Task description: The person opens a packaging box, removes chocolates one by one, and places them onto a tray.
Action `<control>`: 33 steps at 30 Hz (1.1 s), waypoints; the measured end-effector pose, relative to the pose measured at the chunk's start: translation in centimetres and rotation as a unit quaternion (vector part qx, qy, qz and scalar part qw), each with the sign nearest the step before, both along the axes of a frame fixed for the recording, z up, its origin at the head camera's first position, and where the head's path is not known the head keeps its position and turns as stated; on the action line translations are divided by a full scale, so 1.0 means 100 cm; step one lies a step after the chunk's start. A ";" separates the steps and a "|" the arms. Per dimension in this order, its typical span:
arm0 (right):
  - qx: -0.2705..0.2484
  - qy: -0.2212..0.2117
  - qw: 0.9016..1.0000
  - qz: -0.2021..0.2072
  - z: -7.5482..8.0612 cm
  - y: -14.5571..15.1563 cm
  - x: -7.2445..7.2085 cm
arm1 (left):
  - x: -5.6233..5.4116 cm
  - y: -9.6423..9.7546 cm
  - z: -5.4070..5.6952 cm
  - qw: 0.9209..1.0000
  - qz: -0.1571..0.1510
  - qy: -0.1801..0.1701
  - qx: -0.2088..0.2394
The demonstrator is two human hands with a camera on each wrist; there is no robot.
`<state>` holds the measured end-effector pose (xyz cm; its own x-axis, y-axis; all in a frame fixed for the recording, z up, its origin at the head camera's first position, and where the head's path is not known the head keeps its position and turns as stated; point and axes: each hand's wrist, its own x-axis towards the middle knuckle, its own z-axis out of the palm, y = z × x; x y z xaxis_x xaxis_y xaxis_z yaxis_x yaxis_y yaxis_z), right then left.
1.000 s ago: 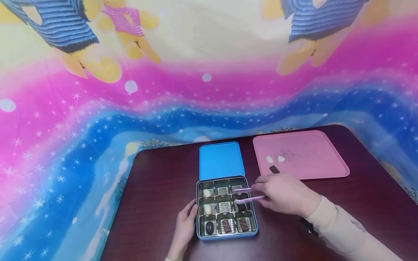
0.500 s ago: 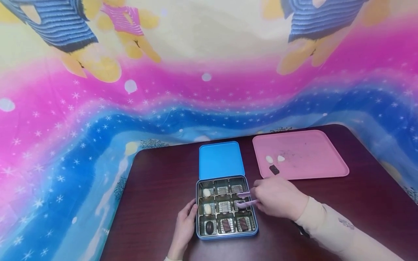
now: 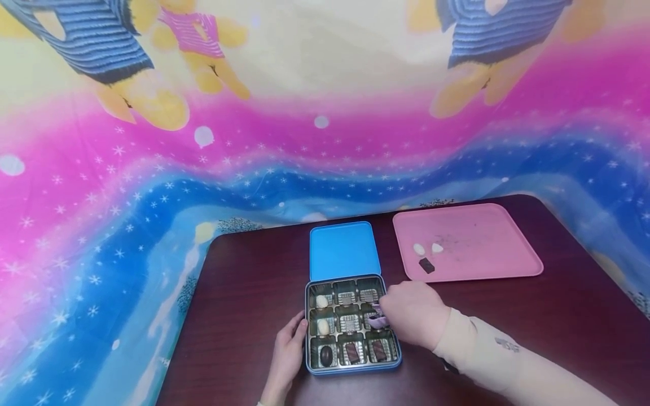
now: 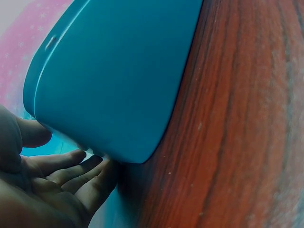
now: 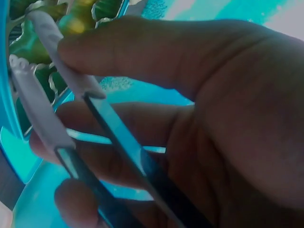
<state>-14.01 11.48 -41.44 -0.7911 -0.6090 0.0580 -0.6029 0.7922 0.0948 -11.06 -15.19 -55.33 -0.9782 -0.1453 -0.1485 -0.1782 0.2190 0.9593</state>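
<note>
Round the tin (image 3: 354,370) I see room for a hand at ten o'clock, over the table (image 3: 249,282). The open lid (image 3: 345,250) blocks twelve, the right hand (image 3: 415,313) with its tongs (image 3: 378,322) three, the left hand (image 3: 288,351) eight; at one, a narrow gap parts lid from pink tray (image 3: 490,242).

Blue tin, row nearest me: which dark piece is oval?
The leftmost piece, smoothly rounded; the middle piece and the rightmost piece are both rectangular.

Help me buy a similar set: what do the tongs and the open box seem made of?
Tongs: metal arms, perhaps steel, judging by glossy reflections; the pale, matte tips look like plastic or silicone.
Box: probably painted tin, given its smooth, satin blue wall; plastic remains possible.
</note>
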 end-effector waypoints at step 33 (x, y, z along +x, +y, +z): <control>0.011 -0.022 0.999 -0.032 0.002 -0.012 -0.006 | 0.001 0.000 0.002 1.000 -0.003 -0.001 0.000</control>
